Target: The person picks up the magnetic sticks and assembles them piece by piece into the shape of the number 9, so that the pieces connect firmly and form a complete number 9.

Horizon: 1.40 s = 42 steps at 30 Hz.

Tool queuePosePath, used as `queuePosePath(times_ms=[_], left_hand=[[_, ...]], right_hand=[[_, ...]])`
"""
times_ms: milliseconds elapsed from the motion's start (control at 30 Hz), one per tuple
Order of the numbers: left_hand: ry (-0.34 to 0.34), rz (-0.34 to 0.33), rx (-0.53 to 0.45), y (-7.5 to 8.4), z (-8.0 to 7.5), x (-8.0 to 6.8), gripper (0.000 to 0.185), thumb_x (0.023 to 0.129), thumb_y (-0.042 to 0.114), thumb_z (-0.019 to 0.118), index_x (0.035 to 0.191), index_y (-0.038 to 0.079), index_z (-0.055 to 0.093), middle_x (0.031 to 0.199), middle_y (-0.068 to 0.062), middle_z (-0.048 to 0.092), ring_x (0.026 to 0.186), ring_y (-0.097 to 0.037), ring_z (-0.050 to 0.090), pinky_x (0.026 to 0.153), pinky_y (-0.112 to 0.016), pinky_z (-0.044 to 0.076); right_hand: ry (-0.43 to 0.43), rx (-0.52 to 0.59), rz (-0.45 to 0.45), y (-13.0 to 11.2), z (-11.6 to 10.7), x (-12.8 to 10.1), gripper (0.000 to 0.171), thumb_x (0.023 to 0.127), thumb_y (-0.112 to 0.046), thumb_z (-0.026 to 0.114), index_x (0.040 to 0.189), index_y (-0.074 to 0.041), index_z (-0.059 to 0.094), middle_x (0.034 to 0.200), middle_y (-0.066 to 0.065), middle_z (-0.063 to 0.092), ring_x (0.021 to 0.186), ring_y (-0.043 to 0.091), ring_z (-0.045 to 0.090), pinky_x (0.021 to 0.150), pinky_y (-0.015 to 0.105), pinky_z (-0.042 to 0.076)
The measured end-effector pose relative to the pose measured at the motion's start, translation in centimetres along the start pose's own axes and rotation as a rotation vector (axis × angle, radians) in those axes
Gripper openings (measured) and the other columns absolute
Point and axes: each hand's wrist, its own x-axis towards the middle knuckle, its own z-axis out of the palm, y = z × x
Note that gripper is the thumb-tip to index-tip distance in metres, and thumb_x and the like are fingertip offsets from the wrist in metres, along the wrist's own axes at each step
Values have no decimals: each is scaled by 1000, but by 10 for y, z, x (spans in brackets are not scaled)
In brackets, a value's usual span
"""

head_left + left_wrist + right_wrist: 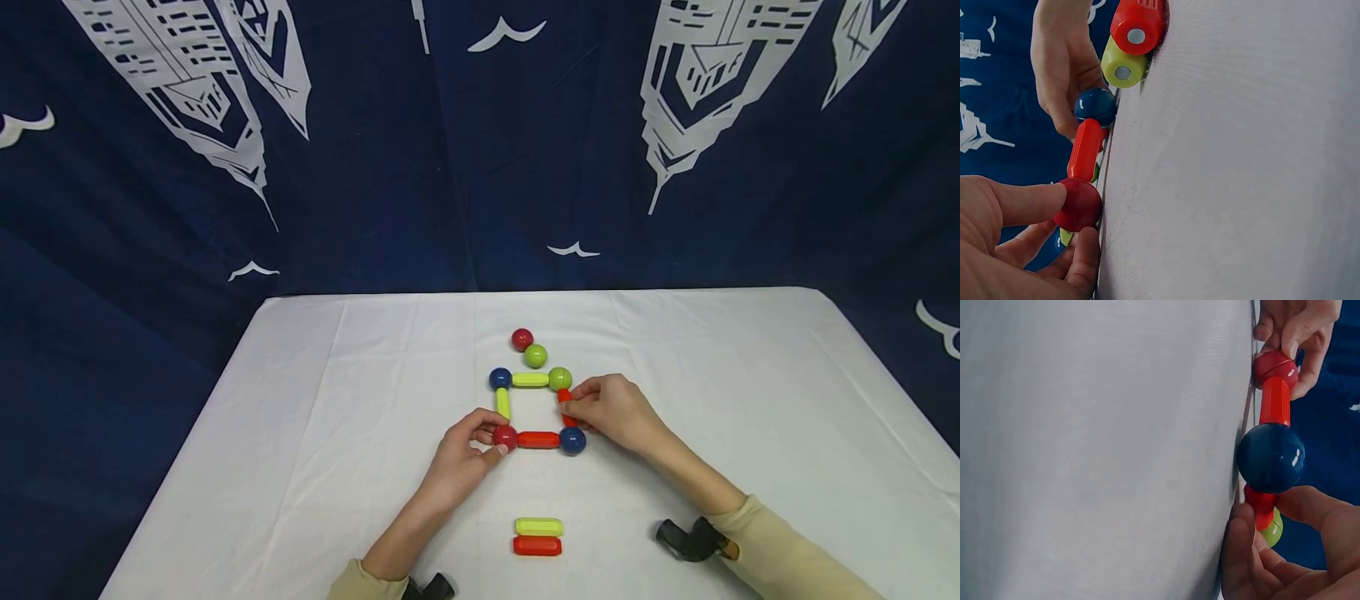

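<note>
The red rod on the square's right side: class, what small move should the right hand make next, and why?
Probably seat the red rod squarely between the green ball and the blue ball. The right hand pinches it there, while the left hand grips the red ball, steadying the frame. The other three sides look joined.

white cloth [300, 433], navy/white backdrop [450, 167], red ball [505, 436]

I count six glossy plastic balls: two red [522, 339] [505, 437], two green [536, 357] [560, 378], two dark blue [500, 379] [572, 440]. Six short plastic rods: three yellow-green [530, 380] [502, 403] [538, 527], three red [537, 439] [564, 397] [537, 546]. Two bare hands [461, 450] [615, 410], centre frame.
</note>
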Motion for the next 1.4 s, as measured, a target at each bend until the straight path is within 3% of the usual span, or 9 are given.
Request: queuePosePath(times_ms=[267,533,833,1000,1200,1400], left_hand=[[-3,6,5,0,0,0,30,89,2,69,118,8,63,104,-4,59,97,-21,51,72,-26,45],[1,8,9,0,0,0,31,88,1,69,117,9,62,104,-4,59,96,-21,51,72,-26,46],[-2,21,12,2,0,-1,30,88,0,69,117,8,62,104,-5,58,96,-22,51,72,-26,45],[-1,21,25,2,0,-1,30,89,0,68,117,7,62,104,-5,59,95,-22,51,72,-26,45],[5,31,38,3,0,-1,30,89,-1,67,118,6,62,104,-6,59,95,-22,50,72,-26,45],[7,35,44,2,2,-1,29,89,0,67,117,5,62,103,-6,59,94,-21,50,72,-26,44]], right_hand=[[-42,92,71,-1,-1,3,25,88,-19,73,100,2,68,74,4,69,64,13,62,61,27,52],[-32,186,57,-1,1,1,25,88,-13,72,102,6,65,79,7,69,65,14,65,62,28,56],[15,140,3,1,2,-5,30,90,-19,71,107,4,64,83,6,70,66,15,65,64,27,55],[66,99,-74,4,-2,-22,30,92,-21,69,111,1,63,87,4,66,69,16,64,63,26,54],[130,17,-170,6,-2,-49,18,91,-18,71,106,-8,67,87,2,61,75,15,60,63,25,51],[39,98,-198,8,10,-73,14,90,-17,74,102,-12,69,85,-3,64,75,15,61,67,25,53]])
